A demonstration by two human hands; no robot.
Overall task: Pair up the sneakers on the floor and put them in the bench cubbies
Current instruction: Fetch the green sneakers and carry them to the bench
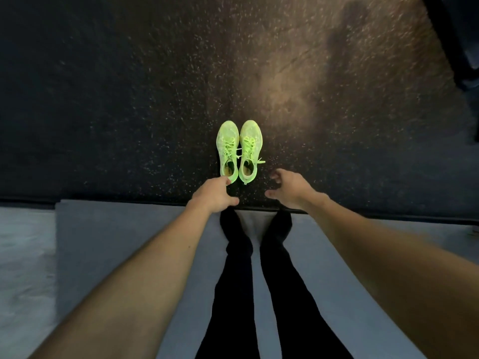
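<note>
At far left a pale grey floor strip [23, 255] meets a blue-grey mat [108, 242] under the person's black-clad legs [259, 268]. The left hand [213, 195] reaches forward over the mat's far edge, fingers loosely curled, their tips at the heel of the left neon-green sneaker [228, 151]; whether they touch or pinch it I cannot tell. Just beyond and slightly right of that hand, the right sneaker [250, 150] stands beside its mate, both upright, toes pointing away, side by side on the dark speckled floor [116, 99]. The right hand [287, 190] hovers near the right sneaker's heel, apart from it, fingers spread and bent, holding nothing. Far right, a dark shape [456, 47] cuts the corner.
</note>
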